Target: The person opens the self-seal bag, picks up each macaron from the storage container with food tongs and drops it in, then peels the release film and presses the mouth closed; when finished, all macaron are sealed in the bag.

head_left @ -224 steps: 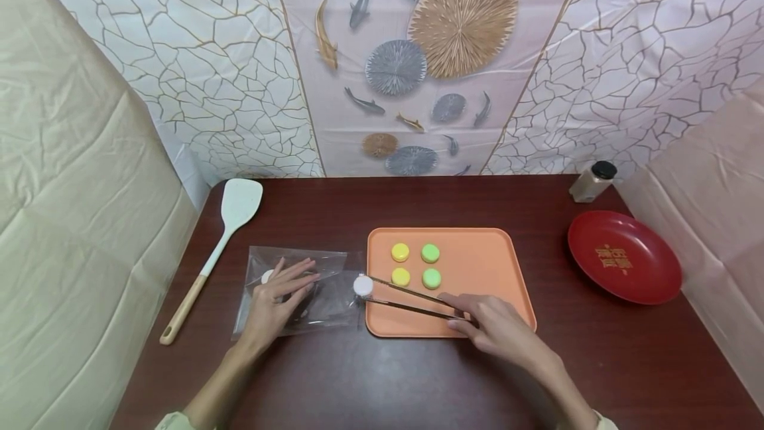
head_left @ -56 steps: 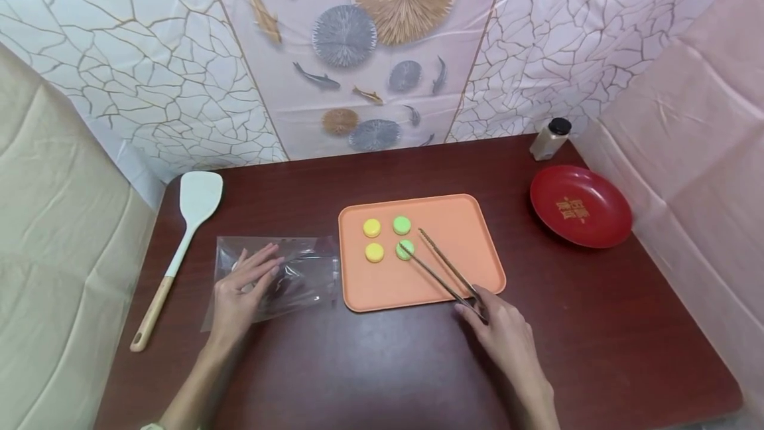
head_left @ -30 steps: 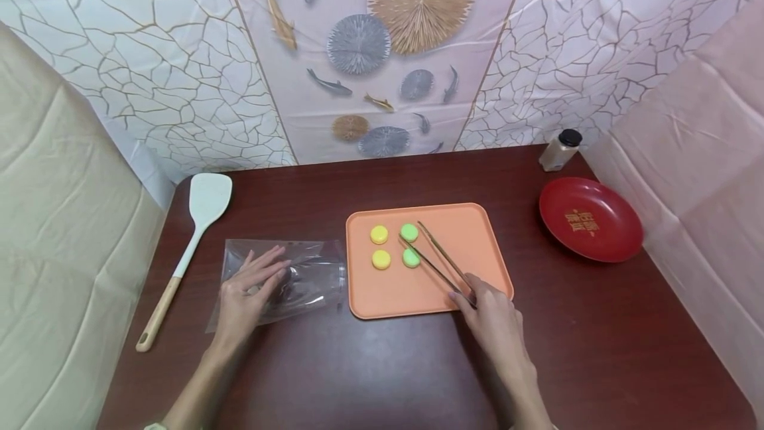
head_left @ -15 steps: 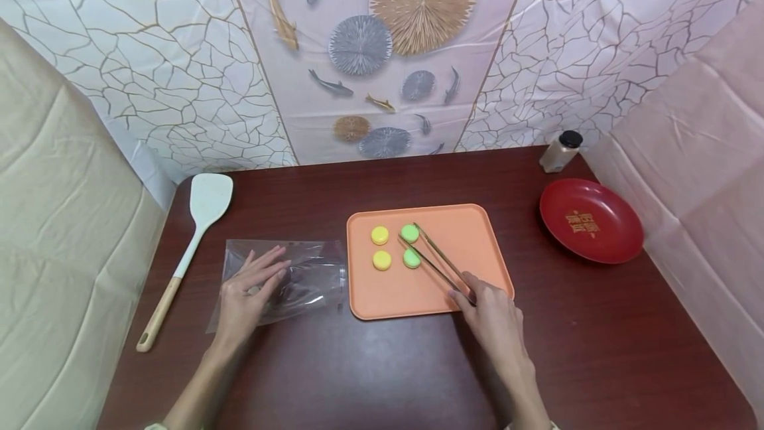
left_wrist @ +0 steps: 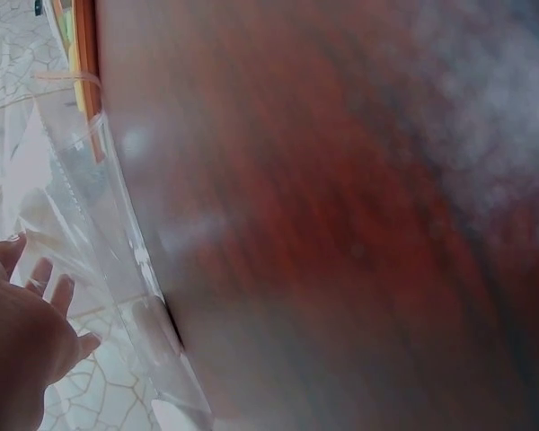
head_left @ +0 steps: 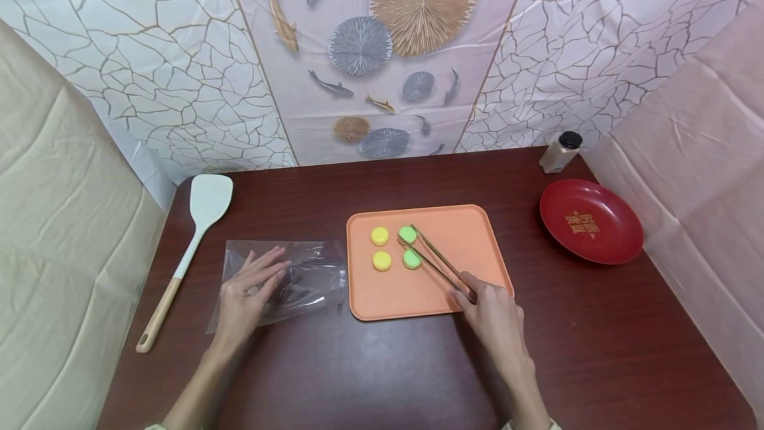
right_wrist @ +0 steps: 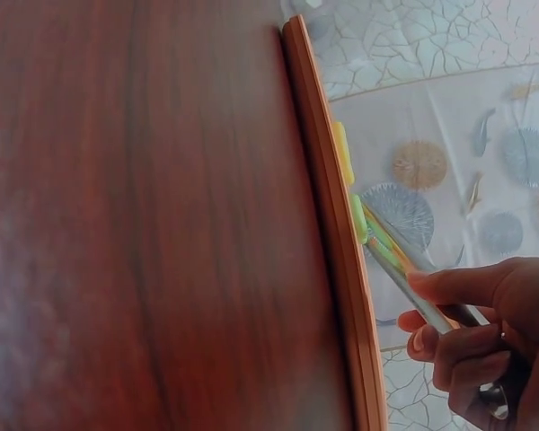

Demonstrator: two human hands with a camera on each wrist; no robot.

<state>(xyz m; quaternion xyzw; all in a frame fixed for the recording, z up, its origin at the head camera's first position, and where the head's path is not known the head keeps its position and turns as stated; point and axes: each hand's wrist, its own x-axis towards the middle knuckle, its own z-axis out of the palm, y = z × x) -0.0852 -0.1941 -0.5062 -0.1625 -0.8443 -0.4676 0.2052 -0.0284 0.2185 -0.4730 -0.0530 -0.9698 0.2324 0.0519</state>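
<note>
One green disc (head_left: 407, 235) lies between metal tongs (head_left: 440, 255).

Left of the tray (head_left: 388, 296), the left grip (head_left: 247, 287) conceals part of the transparent bag (head_left: 313, 284). Right of the tray, red plate (head_left: 611, 224) lettering (head_left: 581, 225): illegible.

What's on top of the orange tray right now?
Two yellow macarons and two green macarons, with tongs over it. The right hand hides part of the near edge of the tray.
</note>
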